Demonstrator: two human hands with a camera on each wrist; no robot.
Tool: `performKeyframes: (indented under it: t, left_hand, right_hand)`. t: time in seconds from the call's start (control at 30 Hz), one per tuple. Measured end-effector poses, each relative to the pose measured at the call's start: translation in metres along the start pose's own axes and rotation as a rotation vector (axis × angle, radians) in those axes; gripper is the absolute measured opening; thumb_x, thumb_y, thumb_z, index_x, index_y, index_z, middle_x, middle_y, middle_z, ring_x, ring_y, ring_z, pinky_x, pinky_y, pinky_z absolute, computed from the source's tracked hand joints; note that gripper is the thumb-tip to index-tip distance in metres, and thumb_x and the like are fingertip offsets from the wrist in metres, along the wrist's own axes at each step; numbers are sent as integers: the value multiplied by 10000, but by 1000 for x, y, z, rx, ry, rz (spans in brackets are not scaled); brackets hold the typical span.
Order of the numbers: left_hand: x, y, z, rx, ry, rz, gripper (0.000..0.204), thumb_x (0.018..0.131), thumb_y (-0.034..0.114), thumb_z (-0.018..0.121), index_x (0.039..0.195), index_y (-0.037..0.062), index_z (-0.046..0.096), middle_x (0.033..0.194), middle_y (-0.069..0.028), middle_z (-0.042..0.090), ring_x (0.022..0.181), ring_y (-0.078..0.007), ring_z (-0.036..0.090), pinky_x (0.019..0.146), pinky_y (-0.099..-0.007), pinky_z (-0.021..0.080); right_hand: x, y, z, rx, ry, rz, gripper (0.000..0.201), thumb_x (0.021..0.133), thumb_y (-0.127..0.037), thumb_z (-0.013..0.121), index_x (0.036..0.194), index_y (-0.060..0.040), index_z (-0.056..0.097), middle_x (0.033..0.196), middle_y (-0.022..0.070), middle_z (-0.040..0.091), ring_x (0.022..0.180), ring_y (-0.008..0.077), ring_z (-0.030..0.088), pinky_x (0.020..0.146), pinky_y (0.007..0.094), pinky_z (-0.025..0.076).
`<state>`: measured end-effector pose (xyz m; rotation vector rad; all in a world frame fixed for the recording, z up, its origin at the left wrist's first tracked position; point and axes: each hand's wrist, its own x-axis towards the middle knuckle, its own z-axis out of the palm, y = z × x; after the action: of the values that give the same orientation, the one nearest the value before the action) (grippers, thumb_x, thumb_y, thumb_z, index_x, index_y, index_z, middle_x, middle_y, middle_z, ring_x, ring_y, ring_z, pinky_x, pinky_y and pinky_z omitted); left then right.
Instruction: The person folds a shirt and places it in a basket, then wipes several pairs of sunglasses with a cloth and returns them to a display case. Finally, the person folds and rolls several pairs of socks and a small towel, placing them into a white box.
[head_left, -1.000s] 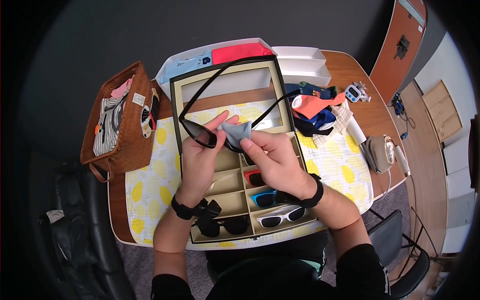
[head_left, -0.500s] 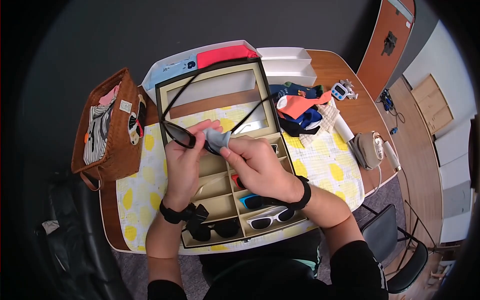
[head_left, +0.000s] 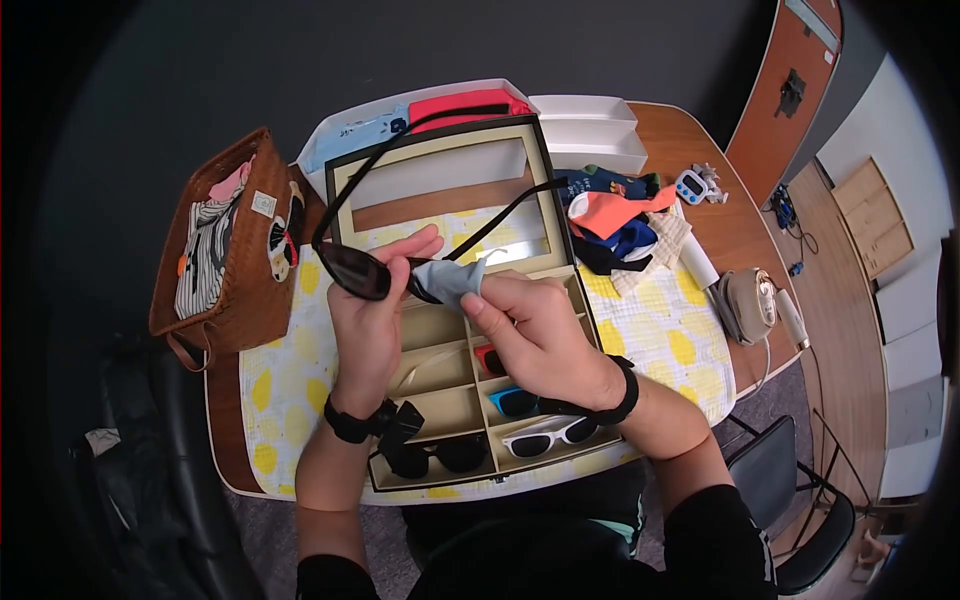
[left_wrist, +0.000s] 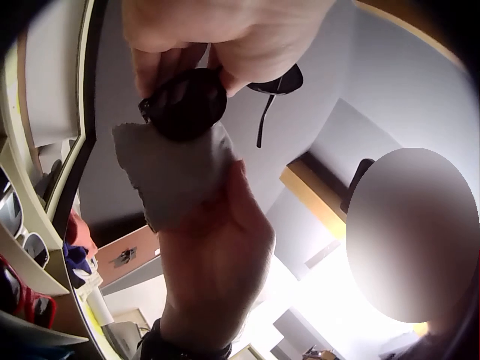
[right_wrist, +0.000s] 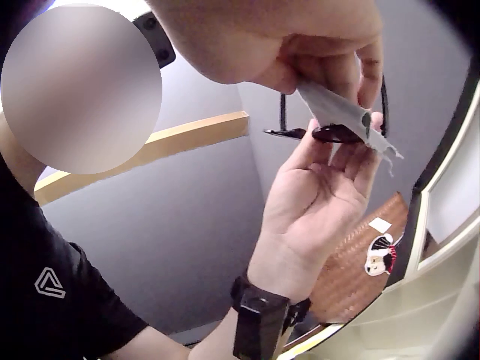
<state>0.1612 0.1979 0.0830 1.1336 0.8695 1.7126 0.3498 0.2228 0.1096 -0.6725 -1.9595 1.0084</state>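
Observation:
Black sunglasses [head_left: 356, 272] are held above an open display case [head_left: 440, 408], their temples pointing up and away. The left hand [head_left: 368, 325] pinches them near the bridge between thumb and fingers. A grey-blue cloth [head_left: 450, 279] lies over the other lens, and the right hand [head_left: 535, 335] pinches cloth and lens together. In the left wrist view the cloth [left_wrist: 176, 176] hangs against one dark lens [left_wrist: 189, 105]. The right wrist view shows the cloth [right_wrist: 334, 109] folded between the right hand's fingers [right_wrist: 330, 71].
White [head_left: 550, 438], blue, red and black sunglasses lie in the case's compartments. A wicker basket [head_left: 250, 290] of clothes stands left. White boxes [head_left: 590, 135] are behind the raised lid. Socks [head_left: 615, 215], a timer [head_left: 690, 187] and a beige device [head_left: 745, 305] lie right.
The sunglasses have tilted, their left lens sinking and turning in the left hand. The right hand has shifted slightly with the cloth over the other lens. Both hands keep their grip.

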Motion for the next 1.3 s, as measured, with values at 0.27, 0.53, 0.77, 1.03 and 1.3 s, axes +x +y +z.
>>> performKeyframes:
  t: [0.27, 0.53, 0.77, 1.03, 1.3]
  left_hand:
    - [-5, -6, -3, 270, -189, 39, 341, 1075, 133, 494, 1335, -82, 546, 1350, -252, 611, 1230, -308, 621, 1085, -441, 464]
    - [-1, -2, -1, 83, -51, -64, 363, 1055, 113, 534, 1363, -79, 545, 1277, -221, 664, 1186, -264, 644, 1044, -386, 486]
    - [-2, -2, -2, 106, -88, -81, 346, 1061, 136, 538, 1313, -97, 579, 1235, -210, 688, 1144, -235, 666, 1018, -356, 512]
    - [7, -1, -12, -20, 136, -51, 428, 1085, 219, 480, 1400, -70, 491, 1306, -286, 623, 1178, -314, 660, 1006, -403, 531]
    - [0, -6, -2, 91, 12, -173, 452, 1076, 184, 503, 1454, -59, 458, 1285, -237, 649, 1157, -278, 670, 987, -384, 541]
  right_hand:
    - [-2, -4, 5, 45, 46, -1, 192, 959, -66, 594, 794, 26, 558, 653, 194, 512, 653, 393, 543, 590, 448, 416]
    - [-1, -4, 0, 28, -8, 30, 190, 964, -67, 591, 799, 22, 557, 635, 188, 515, 629, 387, 536, 578, 441, 407]
    - [-1, 0, 7, -92, 38, -69, 195, 956, -76, 605, 790, 20, 566, 628, 216, 529, 599, 422, 548, 547, 451, 408]
    - [18, 22, -31, -410, 142, 102, 116, 939, -59, 581, 883, 30, 630, 682, 259, 603, 693, 470, 622, 613, 507, 493]
    - [16, 21, -21, -629, -124, -74, 617, 818, 2, 610, 1426, -15, 501, 658, 218, 647, 626, 398, 669, 606, 494, 544]
